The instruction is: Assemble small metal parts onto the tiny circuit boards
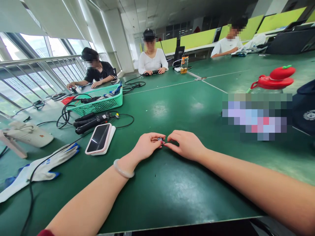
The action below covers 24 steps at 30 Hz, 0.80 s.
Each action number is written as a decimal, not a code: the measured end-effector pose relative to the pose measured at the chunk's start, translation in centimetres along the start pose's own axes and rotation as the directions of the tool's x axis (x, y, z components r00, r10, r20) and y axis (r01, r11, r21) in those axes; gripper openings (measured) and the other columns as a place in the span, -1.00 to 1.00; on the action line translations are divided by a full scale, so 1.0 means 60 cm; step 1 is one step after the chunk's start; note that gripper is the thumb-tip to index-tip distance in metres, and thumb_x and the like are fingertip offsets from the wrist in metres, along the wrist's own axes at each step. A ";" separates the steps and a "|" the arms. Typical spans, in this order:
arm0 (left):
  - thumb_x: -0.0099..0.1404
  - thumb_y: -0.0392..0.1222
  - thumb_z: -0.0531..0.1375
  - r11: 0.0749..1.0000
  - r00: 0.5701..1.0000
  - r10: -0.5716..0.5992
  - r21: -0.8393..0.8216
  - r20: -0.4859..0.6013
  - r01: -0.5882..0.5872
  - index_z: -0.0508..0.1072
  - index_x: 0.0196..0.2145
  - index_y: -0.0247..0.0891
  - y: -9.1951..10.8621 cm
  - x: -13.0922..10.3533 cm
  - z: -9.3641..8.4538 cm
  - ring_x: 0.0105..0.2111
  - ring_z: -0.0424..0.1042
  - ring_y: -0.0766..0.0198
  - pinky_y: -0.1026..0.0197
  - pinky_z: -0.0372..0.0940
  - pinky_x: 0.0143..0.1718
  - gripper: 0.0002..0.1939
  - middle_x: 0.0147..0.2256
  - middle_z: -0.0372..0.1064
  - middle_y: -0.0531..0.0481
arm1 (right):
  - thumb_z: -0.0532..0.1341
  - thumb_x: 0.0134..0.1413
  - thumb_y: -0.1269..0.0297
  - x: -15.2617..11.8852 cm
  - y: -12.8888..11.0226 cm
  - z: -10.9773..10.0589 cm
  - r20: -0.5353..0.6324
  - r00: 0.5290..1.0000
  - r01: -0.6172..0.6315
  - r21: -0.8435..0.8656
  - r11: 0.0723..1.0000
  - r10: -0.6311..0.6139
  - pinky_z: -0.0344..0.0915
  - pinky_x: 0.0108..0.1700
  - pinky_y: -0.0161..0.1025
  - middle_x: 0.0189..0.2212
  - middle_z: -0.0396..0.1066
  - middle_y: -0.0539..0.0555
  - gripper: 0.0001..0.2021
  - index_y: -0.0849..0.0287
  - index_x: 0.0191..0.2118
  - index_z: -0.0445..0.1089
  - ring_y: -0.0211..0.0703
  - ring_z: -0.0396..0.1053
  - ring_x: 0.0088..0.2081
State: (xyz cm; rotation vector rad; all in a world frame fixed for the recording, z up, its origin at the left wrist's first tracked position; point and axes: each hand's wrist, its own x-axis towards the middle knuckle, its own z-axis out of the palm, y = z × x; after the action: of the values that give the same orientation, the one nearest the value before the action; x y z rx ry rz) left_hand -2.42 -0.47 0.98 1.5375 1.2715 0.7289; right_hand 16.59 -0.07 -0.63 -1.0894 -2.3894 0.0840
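Over the green table (157,119), near its front edge, both my hands are close together. My left hand (145,146), with a pale bangle (123,169) on the wrist, pinches a small dark-and-light patterned piece (160,139) between thumb and fingers. It is too small for me to tell its kind. Facing it from the right is my right hand (185,144), its thumb and index finger curved with a gap between them. Those fingertips are right beside the piece; whether they touch it I cannot make out.
Left of my hands lie a phone (99,139) on a white item, black handled tools (93,122), a cable and a work glove (46,164). Beyond stands a green basket (103,104) holding cables. A red-lidded container (275,80) is at right. Several people sit across the table.
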 end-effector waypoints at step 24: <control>0.12 -0.25 0.14 0.615 0.827 0.080 0.680 -0.557 0.399 0.56 -0.27 -0.29 -0.021 0.003 -0.144 -0.18 0.40 -0.03 0.05 0.21 -0.13 -0.75 -0.28 0.50 -0.23 | 0.07 0.14 0.25 0.002 0.050 -0.009 0.105 0.978 -0.193 0.147 0.970 0.179 0.26 -0.27 -0.25 -0.37 0.47 0.03 -0.78 0.14 -0.34 0.46 -0.20 0.37 -0.35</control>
State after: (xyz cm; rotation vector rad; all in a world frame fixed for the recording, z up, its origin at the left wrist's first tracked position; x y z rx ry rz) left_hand -10.50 2.28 2.74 1.9037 2.3788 0.5028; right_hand 18.86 1.97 -0.90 -1.2551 -2.3079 0.3876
